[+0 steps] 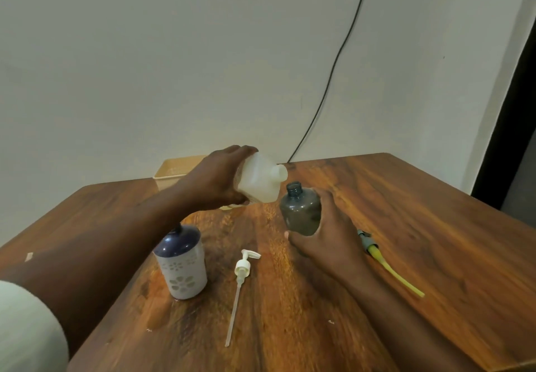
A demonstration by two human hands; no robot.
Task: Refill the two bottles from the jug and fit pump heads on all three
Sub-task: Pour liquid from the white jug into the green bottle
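Left hand (216,178) grips white jug (259,178), tipped on its side above the table (406,212), long axis near horizontal, open spout pointing right toward the grey bottle (300,213). Right hand (327,232) wraps that bottle, upright, open neck up, just under the spout. No stream visible. Blue-topped white bottle (181,261) stands front-left, neck hidden by forearm. White pump head (242,267) lies flat, tube pointing toward viewer. Yellow-tubed pump head (385,261) lies right, top partly hidden by the hand. Beige bin (171,173) behind table edge, partly hidden.
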